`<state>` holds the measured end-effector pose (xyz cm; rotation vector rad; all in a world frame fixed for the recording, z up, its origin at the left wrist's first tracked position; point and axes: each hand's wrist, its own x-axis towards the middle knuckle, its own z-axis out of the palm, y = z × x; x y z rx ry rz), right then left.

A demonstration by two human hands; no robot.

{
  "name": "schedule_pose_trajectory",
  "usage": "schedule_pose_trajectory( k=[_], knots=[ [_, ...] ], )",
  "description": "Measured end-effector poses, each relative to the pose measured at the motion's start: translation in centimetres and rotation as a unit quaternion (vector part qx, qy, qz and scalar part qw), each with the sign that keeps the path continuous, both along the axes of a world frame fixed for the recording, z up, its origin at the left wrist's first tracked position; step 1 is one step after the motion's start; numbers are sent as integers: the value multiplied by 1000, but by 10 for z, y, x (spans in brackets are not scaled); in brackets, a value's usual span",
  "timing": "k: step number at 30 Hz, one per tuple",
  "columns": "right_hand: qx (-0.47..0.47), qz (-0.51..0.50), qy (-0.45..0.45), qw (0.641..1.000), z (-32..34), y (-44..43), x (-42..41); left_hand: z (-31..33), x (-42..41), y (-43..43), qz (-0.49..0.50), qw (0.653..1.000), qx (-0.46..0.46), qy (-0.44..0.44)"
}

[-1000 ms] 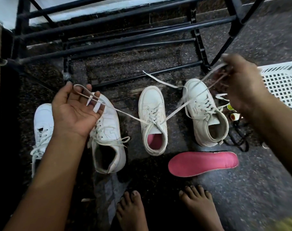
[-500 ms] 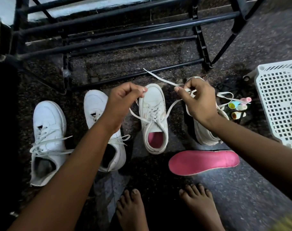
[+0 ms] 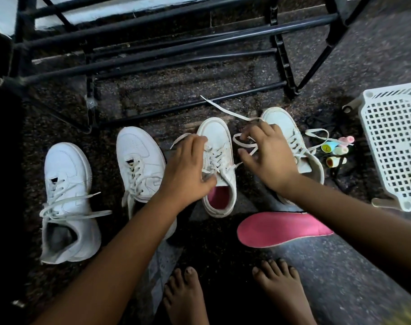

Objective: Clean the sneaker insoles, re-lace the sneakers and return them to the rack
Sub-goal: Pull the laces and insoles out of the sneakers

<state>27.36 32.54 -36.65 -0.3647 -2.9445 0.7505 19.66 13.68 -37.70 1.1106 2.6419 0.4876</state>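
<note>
Several white sneakers stand in a row on the dark floor. The middle sneaker has a pink insole inside. My left hand rests on its left side, fingers closed on the left lace end at the eyelets. My right hand hovers just right of it, fingers pinching a loop of the right lace end, whose tip trails off toward the rack. Behind my right hand, partly hidden, stands the pair's other sneaker. A loose pink insole lies in front of it.
Two more white sneakers stand at left. The black metal shoe rack stands behind the row. A white perforated basket sits at right, small coloured bottles beside it. My bare feet are at the bottom.
Both hands have come down from spread wide and raised to low over the middle sneaker. The lace, earlier pulled taut, now hangs slack in loops.
</note>
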Motion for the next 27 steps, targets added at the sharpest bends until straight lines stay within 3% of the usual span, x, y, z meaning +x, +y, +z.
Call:
schedule_pose_trajectory(
  k=[2,4,7,9,12,15,17,18,19,21,24,27],
  knots=[
    [-25,52,86,995,8,-18,19,-3,9,0,-53,998,-32,26],
    [-18,162,103,981,9,-41,40,-7,21,4,-93,994,-57,13],
    [65,277,12,959,-12,-71,60,-8,29,19,-113,989,-93,20],
    [90,280,-77,953,-18,-78,55,0,26,29,-115,982,-140,61],
    [98,278,-150,944,-3,-83,41,3,16,34,-155,967,-204,9],
    [111,297,-267,910,7,-79,12,8,10,34,-164,969,-182,-31],
    [112,337,-233,905,21,-82,17,8,9,33,-178,969,-167,-44],
    [145,314,-168,923,17,-81,43,8,8,32,-183,969,-157,-55],
    [154,254,-177,938,3,-80,83,9,7,32,-187,969,-145,-69],
    [83,108,-348,927,-33,-91,176,8,2,32,-195,967,-133,-91],
    [120,87,-388,910,-110,-96,266,8,-2,34,-194,966,-124,-121],
    [107,89,-356,924,-100,-96,251,8,-1,33,-188,968,-104,-129]
  ],
)
